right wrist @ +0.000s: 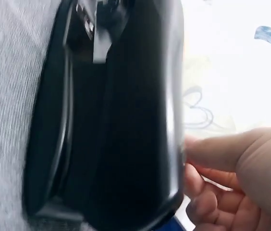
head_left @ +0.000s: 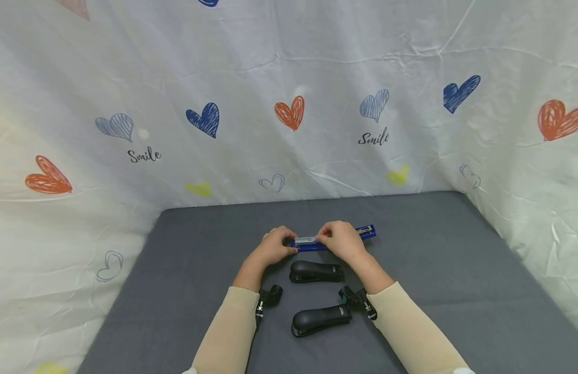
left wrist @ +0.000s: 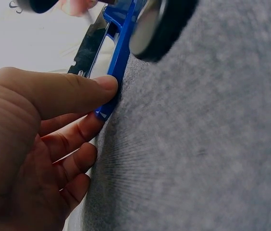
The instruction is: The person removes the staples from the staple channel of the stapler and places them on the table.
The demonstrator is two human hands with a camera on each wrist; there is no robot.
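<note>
the blue stapler [head_left: 335,238] lies across the far middle of the grey table [head_left: 457,270], opened out flat with its metal staple track facing up; the left hand [head_left: 274,248] pinches its left end, thumb on top and fingers curled beneath, while the right hand [head_left: 341,240] is curled over its middle, clamped on the track; two black staplers [head_left: 315,271] lie closed and untouched nearer the person, one behind the other; judging from this, work on the blue one is under way and unfinished, the black pair not yet handled.
</note>
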